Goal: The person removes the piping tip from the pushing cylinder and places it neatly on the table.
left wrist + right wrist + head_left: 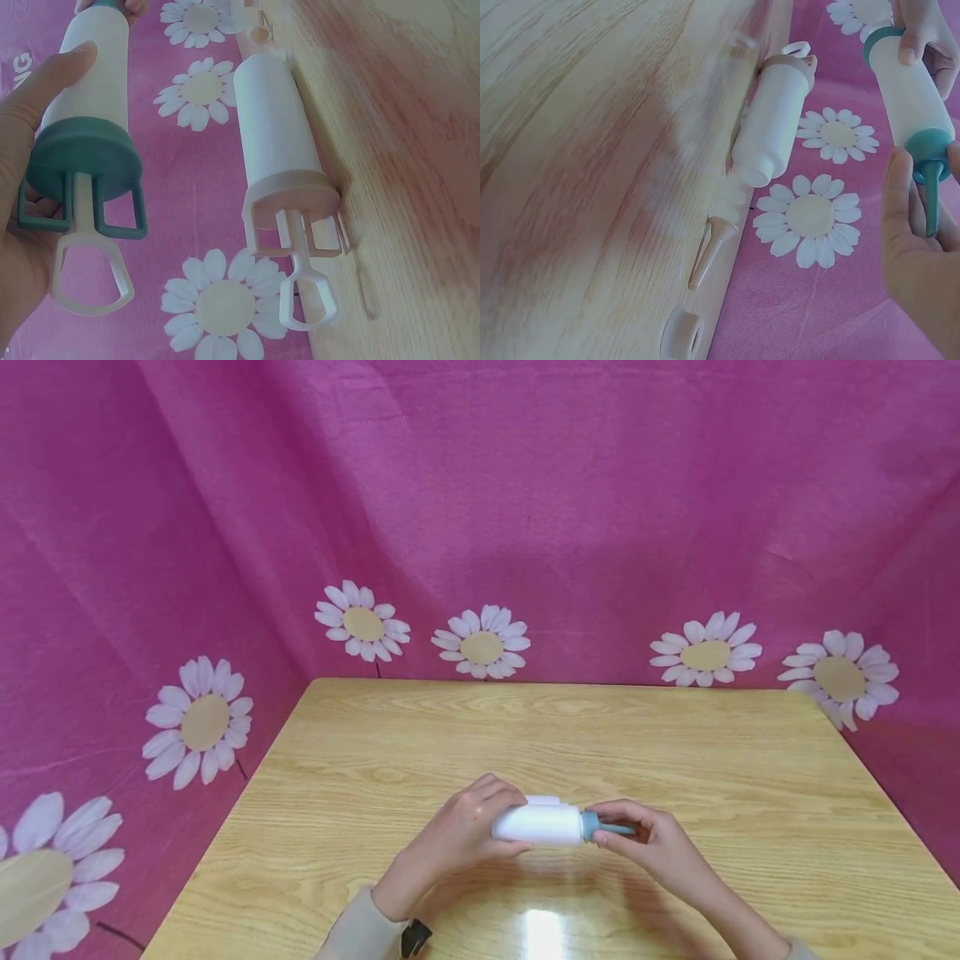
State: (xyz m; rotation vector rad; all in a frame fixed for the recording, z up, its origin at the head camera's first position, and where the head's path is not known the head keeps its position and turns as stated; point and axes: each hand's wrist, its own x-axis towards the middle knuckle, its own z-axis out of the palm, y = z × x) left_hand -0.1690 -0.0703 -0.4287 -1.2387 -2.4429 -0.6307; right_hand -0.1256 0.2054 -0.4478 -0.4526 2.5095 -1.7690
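Observation:
A large white plastic syringe with green ends is held level above the table between both hands. My left hand grips its barrel near the plunger end; the green flange and white plunger ring stick out behind that hand in the left wrist view. At the other end, my right hand pinches the green collar between thumb and fingers, and a thin green nozzle points out past it. A second syringe, white with a beige flange, lies on the table nearby.
A beige nozzle and a beige ring-shaped collar lie apart from the second syringe on the wooden table. Pink cloth with daisies hangs behind and beside the table. A black buckle shows at the left sleeve.

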